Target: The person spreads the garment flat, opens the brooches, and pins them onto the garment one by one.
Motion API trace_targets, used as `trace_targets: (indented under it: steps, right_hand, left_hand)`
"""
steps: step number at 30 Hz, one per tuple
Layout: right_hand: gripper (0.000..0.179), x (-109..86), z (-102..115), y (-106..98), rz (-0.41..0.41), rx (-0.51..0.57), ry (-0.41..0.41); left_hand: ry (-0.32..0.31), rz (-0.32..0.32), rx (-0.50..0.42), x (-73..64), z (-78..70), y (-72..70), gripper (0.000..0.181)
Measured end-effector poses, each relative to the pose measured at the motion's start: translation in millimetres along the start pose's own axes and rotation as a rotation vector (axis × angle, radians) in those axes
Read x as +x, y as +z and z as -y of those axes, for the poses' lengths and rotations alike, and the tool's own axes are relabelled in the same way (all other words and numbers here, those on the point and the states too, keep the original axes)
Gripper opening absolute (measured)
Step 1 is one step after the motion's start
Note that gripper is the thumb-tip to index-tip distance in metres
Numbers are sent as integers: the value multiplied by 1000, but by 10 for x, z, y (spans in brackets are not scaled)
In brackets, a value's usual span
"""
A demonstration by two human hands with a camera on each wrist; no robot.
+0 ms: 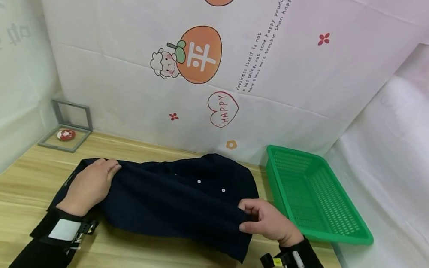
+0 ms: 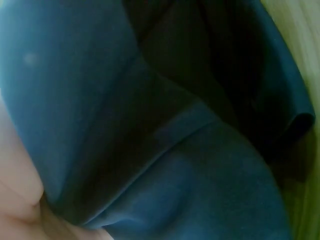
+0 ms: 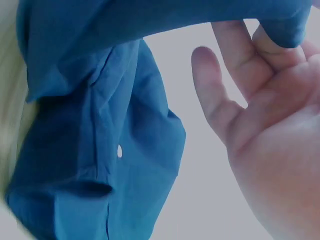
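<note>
"At eight o'clock in the head view, what is the left hand [image 1: 91,187] doing?"

"It grips the upper edge of a dark blue garment [image 1: 168,211], fingers bent over the cloth; the left wrist view shows fabric bunched against it. I'd guess that hold is for tension."

"And the right hand [image 1: 269,222]?"

"At five o'clock, fingers at the garment's corner. The right wrist view shows the thumb standing clear of the cloth, so I can't tell whether the fingertips pinch it or merely prop it."

"Why hold both ends?"

"Probably so the panel doesn't sag: it spans the hands at six o'clock, its near hem hanging above the wooden table [image 1: 156,260]. White buttons [image 1: 199,181] show on the part behind."

"Further out?"

"A green basket [image 1: 283,201] sits at four o'clock, just beyond the right hand, presumably placed aside to leave room for the cloth. At nine, a grey frame [image 1: 83,129] stands opened, one half raised like a lid, a red-and-white badge [image 1: 66,135] in the lower half; the corner likely suits it, out of the sleeves' way."

"And at twelve?"

"A printed white sheet [image 1: 124,99], hung as a backdrop."
</note>
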State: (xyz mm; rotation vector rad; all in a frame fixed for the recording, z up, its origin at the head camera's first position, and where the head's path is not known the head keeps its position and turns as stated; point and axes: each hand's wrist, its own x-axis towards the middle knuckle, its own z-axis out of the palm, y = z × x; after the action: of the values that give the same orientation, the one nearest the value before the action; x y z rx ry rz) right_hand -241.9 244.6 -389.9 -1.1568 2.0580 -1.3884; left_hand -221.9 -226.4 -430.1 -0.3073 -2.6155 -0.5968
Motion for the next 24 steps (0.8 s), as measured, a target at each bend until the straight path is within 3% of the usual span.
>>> trace_targets:
  steps: [4,11,16,20,24]
  right_hand:
    - [14,-105,20,-46,-32,-24,-30]
    - [26,-258,60,-153,-127,-87,-69]
    - [26,-364,11,-195,-21,-66,59]
    - [4,-466,-80,-165,126,-157,213]
    - [22,-576,-158,-80,244,-235,349]
  left_hand:
    - [11,1,1,-2,-25,6,14]
    - [-3,-17,3,-3,27,14,14]
    - [-21,-30,16,1,61,-1,13]
    - [-28,-46,38,-3,85,-18,13]
    - [-49,-19,39,-6,84,-32,13]
